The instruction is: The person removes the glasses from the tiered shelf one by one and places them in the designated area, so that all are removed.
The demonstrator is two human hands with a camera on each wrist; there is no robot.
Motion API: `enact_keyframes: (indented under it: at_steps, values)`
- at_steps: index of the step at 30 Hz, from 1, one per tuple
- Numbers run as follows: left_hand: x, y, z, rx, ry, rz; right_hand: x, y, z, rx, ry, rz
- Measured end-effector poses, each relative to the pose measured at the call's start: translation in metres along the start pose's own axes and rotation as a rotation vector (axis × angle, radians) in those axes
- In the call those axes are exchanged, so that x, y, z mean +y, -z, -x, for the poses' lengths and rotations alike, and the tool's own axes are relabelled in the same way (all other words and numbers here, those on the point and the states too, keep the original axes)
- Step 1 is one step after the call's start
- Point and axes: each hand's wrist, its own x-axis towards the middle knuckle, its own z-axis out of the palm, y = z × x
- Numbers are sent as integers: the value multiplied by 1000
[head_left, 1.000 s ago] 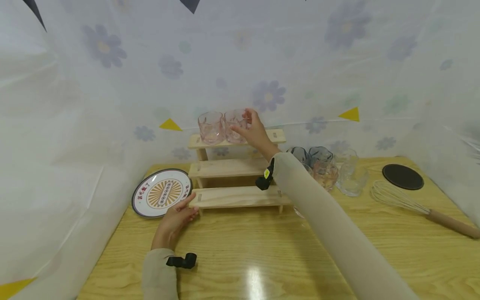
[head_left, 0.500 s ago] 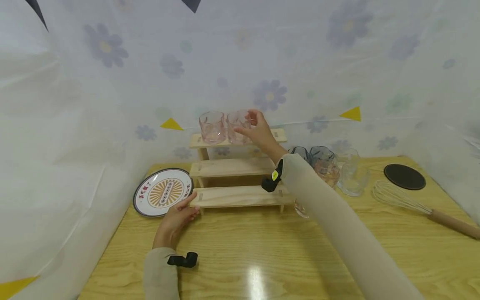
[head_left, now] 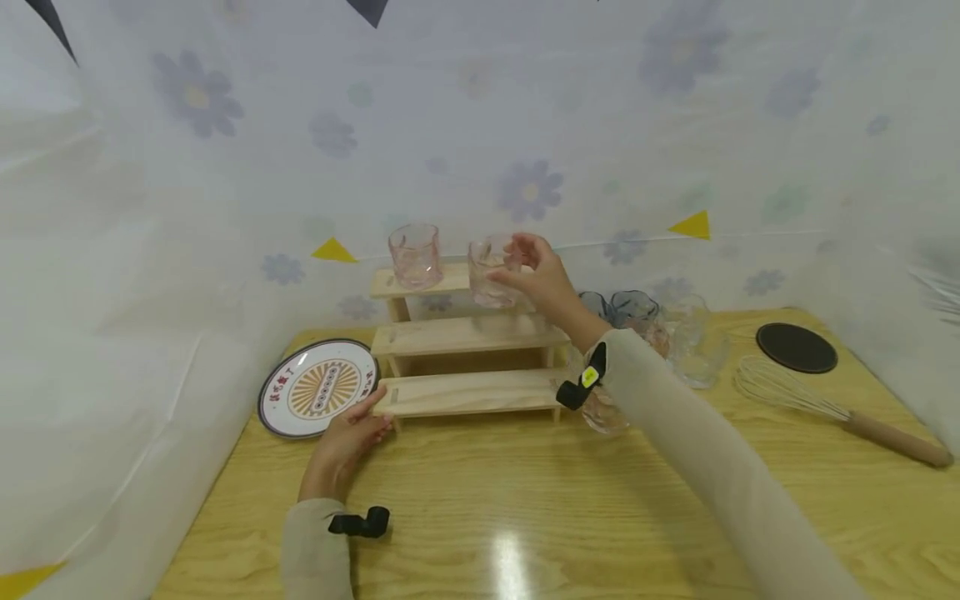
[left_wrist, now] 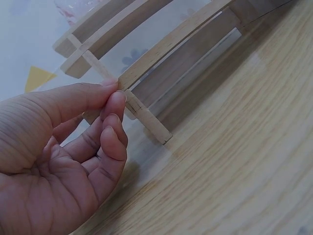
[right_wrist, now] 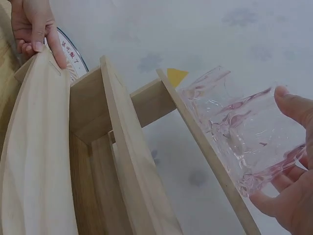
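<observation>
My right hand (head_left: pixel 546 282) grips a pink-tinted drinking glass (head_left: pixel 486 279) between thumb and fingers. That glass is upright at the top tier of a three-step wooden shelf (head_left: pixel 468 393), its base overlapping the tier's front edge in the head view. A second pink glass (head_left: pixel 415 260) stands at the tier's left end, with a gap between the two. In the left wrist view, my left hand (left_wrist: pixel 73 142) pinches the left end of the lowest board with thumb and index finger.
A round plate (head_left: pixel 294 408) leans behind my left hand. Right of the shelf stand several glasses, including blue-grey ones (head_left: pixel 633 307), clear ones (head_left: pixel 696 358) and a clear or pinkish one (head_left: pixel 606 415). Farther right lie a whisk (head_left: pixel 888 437) and a black round mat (head_left: pixel 797 347).
My right hand has drawn its pink glass right and toward me, away from the other glass it stood against. My left hand keeps its place at the lowest board.
</observation>
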Motion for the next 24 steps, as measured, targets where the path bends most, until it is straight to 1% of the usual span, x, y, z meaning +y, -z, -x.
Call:
enact_keyframes:
  at_steps: [4, 7, 13, 17, 24]
  values:
    - [-2, 2, -1, -4, -1, -2, -4, 15, 14, 4, 7, 7]
    - [-2, 1, -1, -10, -3, 2, -7, 30, 25, -8, 23, 17]
    - [-1, 1, -2, -24, -15, 1, -14, 62, 49, -27, 68, 97]
    - [1, 2, 0, -25, -8, 2, -14, 80, 65, -18, 76, 123]
    - [2, 4, 1, -21, 7, -6, -8, 109, 96, 1, 66, 83]
